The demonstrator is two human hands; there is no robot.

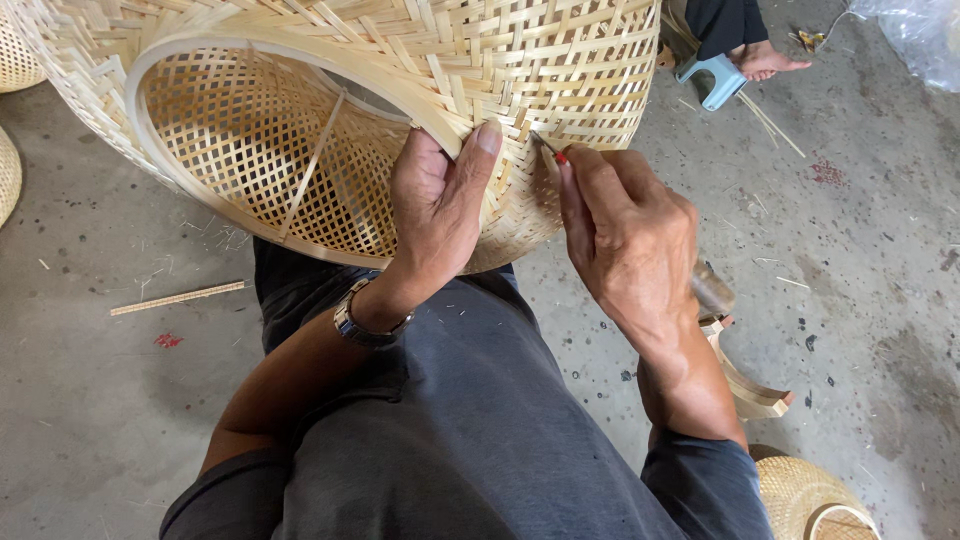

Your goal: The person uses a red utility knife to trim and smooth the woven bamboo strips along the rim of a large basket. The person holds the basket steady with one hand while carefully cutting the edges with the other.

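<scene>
a large woven bamboo basket [330, 100] is lying tilted on the person's lap above a grey, stained concrete floor [880, 260]. the left hand [435, 210] is gripping the basket's rim, thumb pressed flat. the right hand [625, 235] is pinching a thin red-tipped tool [550, 148] against the weave. a bamboo strip [178, 297] is lying left of the basket.

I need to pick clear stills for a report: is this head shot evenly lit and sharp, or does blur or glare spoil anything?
Head view: soft, even daylight, no glare; faint shadow under the woven basket. Left hand, right hand and the weave are sharp; the small red-tipped tool is tiny, slightly soft. The basket's edges bow slightly toward the corners.
</scene>
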